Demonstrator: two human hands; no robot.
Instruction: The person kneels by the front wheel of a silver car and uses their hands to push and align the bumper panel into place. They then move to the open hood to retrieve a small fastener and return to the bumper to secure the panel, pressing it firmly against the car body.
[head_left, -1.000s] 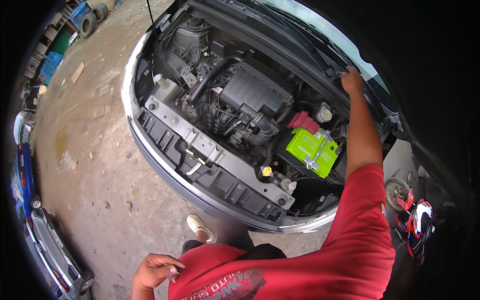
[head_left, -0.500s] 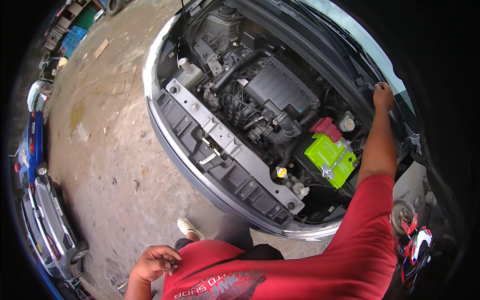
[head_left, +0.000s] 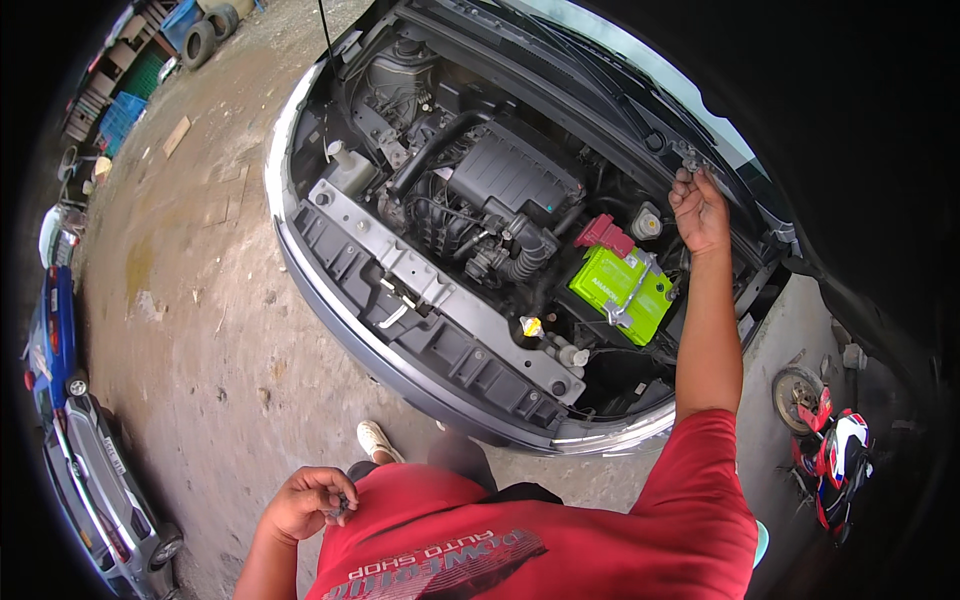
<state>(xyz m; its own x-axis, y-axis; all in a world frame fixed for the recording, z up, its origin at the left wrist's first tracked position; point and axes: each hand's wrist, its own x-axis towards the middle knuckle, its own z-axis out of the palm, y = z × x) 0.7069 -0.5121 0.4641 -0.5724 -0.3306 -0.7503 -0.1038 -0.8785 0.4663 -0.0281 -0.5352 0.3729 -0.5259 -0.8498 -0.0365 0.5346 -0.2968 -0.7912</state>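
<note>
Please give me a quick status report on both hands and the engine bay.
Right hand pinching small metallic piece. Left hand by red shirt, holding small grey piece. Engine bay open; wiper arm near right hand.

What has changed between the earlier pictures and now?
The right hand has drawn back from the base of the windshield toward the body and turned palm up. A small grey piece now shows in its grasp; whether it was just picked up cannot be told. The left hand still holds a small dark object. The green battery and engine cover stayed put.
</note>
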